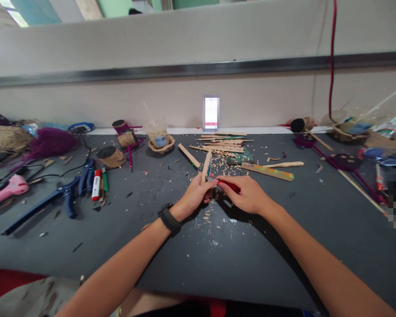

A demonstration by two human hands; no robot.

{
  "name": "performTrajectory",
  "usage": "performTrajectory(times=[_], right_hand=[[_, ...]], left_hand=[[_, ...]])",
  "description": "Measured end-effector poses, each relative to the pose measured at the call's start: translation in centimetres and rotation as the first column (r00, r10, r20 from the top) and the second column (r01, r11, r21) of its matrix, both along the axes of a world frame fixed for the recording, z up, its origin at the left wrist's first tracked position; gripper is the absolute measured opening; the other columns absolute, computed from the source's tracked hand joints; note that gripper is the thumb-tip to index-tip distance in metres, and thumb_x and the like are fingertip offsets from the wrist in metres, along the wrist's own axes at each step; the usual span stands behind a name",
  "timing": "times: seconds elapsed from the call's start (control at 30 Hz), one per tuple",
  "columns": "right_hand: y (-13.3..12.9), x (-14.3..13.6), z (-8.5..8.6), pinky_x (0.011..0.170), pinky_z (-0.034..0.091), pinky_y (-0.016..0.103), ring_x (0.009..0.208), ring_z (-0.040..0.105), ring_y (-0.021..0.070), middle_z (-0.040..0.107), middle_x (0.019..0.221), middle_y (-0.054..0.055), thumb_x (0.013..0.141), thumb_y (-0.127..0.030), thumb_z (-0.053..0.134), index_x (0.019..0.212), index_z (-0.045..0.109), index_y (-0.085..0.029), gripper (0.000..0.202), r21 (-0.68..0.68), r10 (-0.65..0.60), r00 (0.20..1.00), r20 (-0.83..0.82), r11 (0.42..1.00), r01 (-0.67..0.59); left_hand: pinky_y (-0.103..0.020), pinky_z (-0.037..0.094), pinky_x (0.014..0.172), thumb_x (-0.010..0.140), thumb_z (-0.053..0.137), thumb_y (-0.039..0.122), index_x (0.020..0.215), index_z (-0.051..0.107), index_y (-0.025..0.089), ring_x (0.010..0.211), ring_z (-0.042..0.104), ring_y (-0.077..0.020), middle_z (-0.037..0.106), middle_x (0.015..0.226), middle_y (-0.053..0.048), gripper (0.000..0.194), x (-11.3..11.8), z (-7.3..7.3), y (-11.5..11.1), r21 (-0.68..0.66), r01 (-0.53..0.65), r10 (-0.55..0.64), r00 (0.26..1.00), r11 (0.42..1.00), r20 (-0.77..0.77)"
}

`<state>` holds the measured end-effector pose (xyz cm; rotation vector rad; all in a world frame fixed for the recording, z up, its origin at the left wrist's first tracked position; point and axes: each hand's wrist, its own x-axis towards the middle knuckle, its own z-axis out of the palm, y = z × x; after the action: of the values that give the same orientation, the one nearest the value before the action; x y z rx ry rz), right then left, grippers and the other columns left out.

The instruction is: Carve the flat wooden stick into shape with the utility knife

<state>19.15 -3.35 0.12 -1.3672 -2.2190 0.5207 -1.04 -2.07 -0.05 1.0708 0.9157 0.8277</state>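
Note:
My left hand (195,193) is closed round the lower part of a pale wooden stick (207,164), whose pointed end angles up and away from me. In my right hand (246,192) is a red-handled knife (229,186); its metal blade lies against the stick close to my left thumb. Wood shavings (214,215) are scattered on the grey table (171,264) beneath and beyond both hands. Several carved wooden sticks (222,149) lie in a loose pile behind them. A flat wooden strip (188,156) rests just left of the held stick, and a multicoloured strip (267,171) lies to the right.
A blue cutter tool (57,193), a red-and-white marker (96,185) and a pink glue gun (11,191) lie at the left. A plastic cup (158,137) stands in a cardboard holder. A bright phone screen (211,112) leans on the wall. Purple-wrapped pieces (346,161) lie right.

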Motion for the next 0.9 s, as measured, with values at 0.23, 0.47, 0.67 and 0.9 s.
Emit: performTrajectory(times=[0.23, 0.47, 0.67, 0.9], right_hand=[[-0.1, 0.1, 0.2, 0.073, 0.051, 0.035, 0.077, 0.074, 0.0224, 0.084, 0.094, 0.001, 0.109, -0.051, 0.045, 0.13, 0.079, -0.036, 0.043, -0.002, -0.028, 0.999, 0.019, 1.0, 0.028], [-0.5, -0.2, 0.6, 0.071, 0.049, 0.035, 0.091, 0.077, 0.0256, 0.085, 0.1, 0.001, 0.109, -0.051, 0.044, 0.128, 0.08, -0.04, 0.042, 0.039, -0.111, 0.986, 0.123, 0.994, 0.107], [-0.8, -0.5, 0.5, 0.064, 0.045, 0.032, 0.092, 0.077, 0.0249, 0.084, 0.105, 0.002, 0.111, -0.052, 0.041, 0.133, 0.078, -0.037, 0.045, 0.158, -0.122, 0.973, 0.193, 0.983, 0.092], [-1.0, -1.0, 0.4, 0.064, 0.05, 0.035, 0.089, 0.077, 0.0267, 0.084, 0.109, 0.005, 0.11, -0.052, 0.041, 0.134, 0.078, -0.035, 0.047, 0.216, -0.225, 0.958, 0.177, 0.959, 0.185]], left_hand=[[-0.021, 0.022, 0.044, 0.089, 0.076, 0.063, 0.101, 0.048, 0.023, 0.045, 0.028, -0.0058, 0.038, 0.057, 0.013, 0.05, -0.1, -0.1, 0.1, 0.118, 0.047, -0.038, 0.996, 0.992, -0.085], [-0.023, 0.025, 0.046, 0.094, 0.068, 0.066, 0.084, 0.048, 0.022, 0.046, 0.033, -0.0062, 0.042, 0.055, 0.01, 0.05, -0.6, -0.2, 0.8, 0.219, 0.089, -0.027, 0.963, 0.972, -0.27], [-0.021, 0.032, 0.042, 0.095, 0.065, 0.07, 0.082, 0.046, 0.024, 0.04, 0.033, -0.0064, 0.039, 0.051, 0.011, 0.052, -0.6, 0.1, 0.5, 0.106, 0.149, -0.12, 0.964, 0.983, -0.239], [-0.022, 0.031, 0.035, 0.099, 0.053, 0.075, 0.088, 0.05, 0.024, 0.034, 0.034, -0.0074, 0.039, 0.05, 0.011, 0.053, -0.1, -0.6, 0.1, 0.172, 0.068, -0.019, 0.962, 0.983, -0.271]])
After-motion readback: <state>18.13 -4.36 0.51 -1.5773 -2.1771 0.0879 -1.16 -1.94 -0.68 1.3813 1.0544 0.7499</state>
